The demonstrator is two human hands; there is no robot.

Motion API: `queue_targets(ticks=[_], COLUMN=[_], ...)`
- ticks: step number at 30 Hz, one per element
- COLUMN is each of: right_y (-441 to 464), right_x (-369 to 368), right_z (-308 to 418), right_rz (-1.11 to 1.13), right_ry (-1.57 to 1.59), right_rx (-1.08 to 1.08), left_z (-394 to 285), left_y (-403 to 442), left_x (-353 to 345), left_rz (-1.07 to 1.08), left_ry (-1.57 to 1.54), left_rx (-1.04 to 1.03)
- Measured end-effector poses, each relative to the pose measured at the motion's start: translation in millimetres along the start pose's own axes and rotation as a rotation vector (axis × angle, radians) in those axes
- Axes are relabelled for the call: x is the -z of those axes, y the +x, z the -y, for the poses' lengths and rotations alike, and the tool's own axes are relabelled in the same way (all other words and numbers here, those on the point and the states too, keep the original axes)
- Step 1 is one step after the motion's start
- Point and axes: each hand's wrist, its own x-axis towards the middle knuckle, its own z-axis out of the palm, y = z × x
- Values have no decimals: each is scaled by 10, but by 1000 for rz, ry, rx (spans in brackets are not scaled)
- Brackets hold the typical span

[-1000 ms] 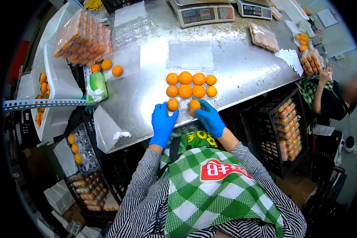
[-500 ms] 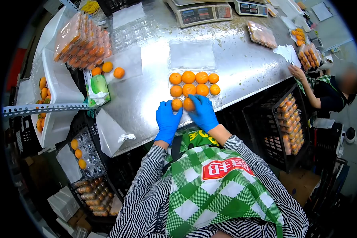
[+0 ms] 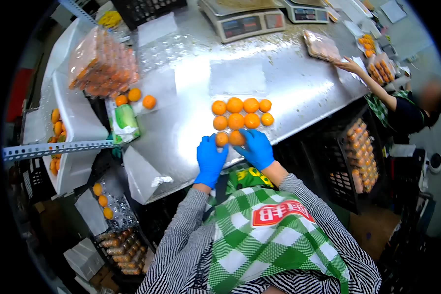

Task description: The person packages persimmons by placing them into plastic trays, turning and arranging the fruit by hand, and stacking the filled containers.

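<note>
A clear plastic clamshell tray [image 3: 275,128] lies on the metal table before me, its lid [image 3: 237,77] folded back flat. Mandarin oranges [image 3: 235,120] fill its two far rows. In the nearest row, a mandarin [image 3: 221,139] sits at the left, and the thumb and fingers of my left hand [image 3: 211,159], in a blue glove, close around its near side. Beside it is another mandarin [image 3: 236,137], gripped by my blue-gloved right hand [image 3: 257,149], whose fingers cover its right side. The near right corner of the tray is hidden by that hand.
Stacked packs of fruit [image 3: 100,61] and loose mandarins [image 3: 149,102] are at the left, by a green tissue pack [image 3: 126,120]. Scales [image 3: 247,24] stand at the back. At right, a co-worker's hand [image 3: 348,64] touches a filled pack [image 3: 321,45], beyond a black crate [image 3: 345,169].
The co-worker's hand has moved from the table's right edge to the filled pack. My view has shifted slightly; my hands stay at the same two mandarins.
</note>
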Motion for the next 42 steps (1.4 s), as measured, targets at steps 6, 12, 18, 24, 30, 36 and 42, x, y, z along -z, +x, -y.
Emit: queue_targets(ticks=[6,12,18,24,30,36,42], right_y=[60,88,153,647,2128,3679,4489], right_x=[45,186,362,515,332,-203,-733], right_z=[85,68,-32,29,584,1500,2151], right_rz=[5,-5,-106,-106,21,456,703], right_ry=[-43,42,205,461,889,1211,1230], right_rx=[-49,-5,-19,-58,-27,-154,-158], left_z=[-35,-49,330,675,1223,2322,2800], left_y=[34,21,208,1175,2536,3398,3417], left_x=[75,130,294,1561,3168,3946,3885], left_rz=[54,50,-109,-562,-958,-583,-384], left_ry=[9,-46,-163,-210,24,-127,-654], left_rx=[32,51,142,139,210,607,572])
